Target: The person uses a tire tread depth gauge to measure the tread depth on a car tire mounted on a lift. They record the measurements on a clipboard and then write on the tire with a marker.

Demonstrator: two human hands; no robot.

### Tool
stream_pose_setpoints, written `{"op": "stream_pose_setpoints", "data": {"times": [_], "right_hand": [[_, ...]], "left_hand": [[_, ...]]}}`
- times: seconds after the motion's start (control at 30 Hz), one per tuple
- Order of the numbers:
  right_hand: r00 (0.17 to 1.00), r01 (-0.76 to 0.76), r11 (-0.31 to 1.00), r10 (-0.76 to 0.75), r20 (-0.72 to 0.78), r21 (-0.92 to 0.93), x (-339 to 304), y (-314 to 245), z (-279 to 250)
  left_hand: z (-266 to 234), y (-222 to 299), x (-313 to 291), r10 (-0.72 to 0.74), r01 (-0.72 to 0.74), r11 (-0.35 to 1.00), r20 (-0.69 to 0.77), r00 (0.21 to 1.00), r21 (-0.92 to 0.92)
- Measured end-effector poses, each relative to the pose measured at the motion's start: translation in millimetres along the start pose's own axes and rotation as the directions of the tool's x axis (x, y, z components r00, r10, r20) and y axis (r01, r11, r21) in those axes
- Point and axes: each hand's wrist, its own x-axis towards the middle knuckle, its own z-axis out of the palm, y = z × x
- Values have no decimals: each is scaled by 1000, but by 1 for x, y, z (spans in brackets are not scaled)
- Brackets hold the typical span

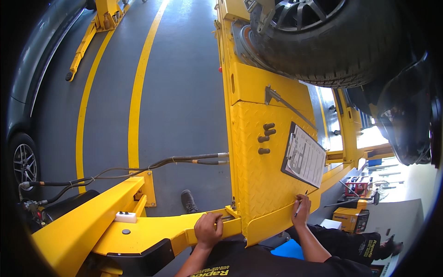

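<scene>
My right hand (302, 208) is closed around a pen (298, 210) at the near right edge of the yellow ramp plate (258, 189), just below a clipboard (289, 152). Printed sheets (307, 157) lie under its clip. My left hand (209, 230) rests with curled fingers on a yellow beam (191, 236) at the ramp's near left corner; its palm side is hidden. Left of the clipboard lie several short dark metal cylinders (264, 139), perhaps bolts. Farther up the plate, a caliper (290, 106) lies slantwise.
A wheel with a black tyre (323, 60) stands at the ramp's far end. Hoses (184, 159) run leftward from the ramp. A lift arm (83, 51) and a car (27, 101) are at left. Another person in a black shirt (355, 244) is at lower right, near boxes (348, 218).
</scene>
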Motion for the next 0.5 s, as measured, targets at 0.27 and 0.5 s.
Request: {"op": "stream_pose_setpoints", "data": {"times": [0.27, 0.5], "right_hand": [[997, -64, 994, 59, -49, -94, -8, -11, 17], [999, -26, 987, 22, -23, -160, -13, -10, 8]], "left_hand": [[-13, -11, -3, -15, 21, 991, 42, 999, -129], [-20, -14, -8, -8, 16, 974, 38, 999, -225]]}}
